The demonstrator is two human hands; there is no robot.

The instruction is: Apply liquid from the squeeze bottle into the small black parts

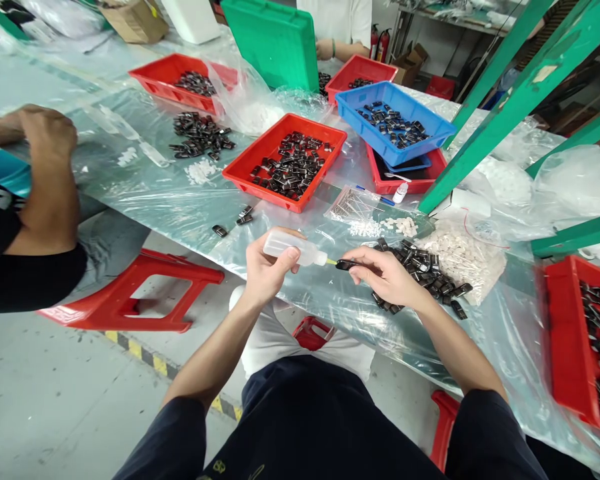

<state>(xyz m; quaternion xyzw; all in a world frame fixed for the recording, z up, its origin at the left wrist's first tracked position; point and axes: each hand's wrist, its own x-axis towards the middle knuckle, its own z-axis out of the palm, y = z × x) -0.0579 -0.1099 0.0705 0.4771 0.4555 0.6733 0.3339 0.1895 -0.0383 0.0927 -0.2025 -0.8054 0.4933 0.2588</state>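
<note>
My left hand (273,265) is closed around a clear squeeze bottle (300,249) lying nearly level, its thin yellow-green tip pointing right. Between the fingertips of my right hand (380,273) is a small black plastic part (347,265). The bottle's tip meets the part or hovers just at it; I cannot tell which. Beside and behind my right hand lies a pile of similar black parts (430,273). A few loose black parts (220,231) rest on the table left of my hands.
A red tray (235,175) of black parts stands ahead, with a blue tray (347,119) stacked beyond it. Small white pieces (400,227) and a bag of them (473,260) lie at right. A green post (500,107) rises there. Another person's arm (53,180) is at left.
</note>
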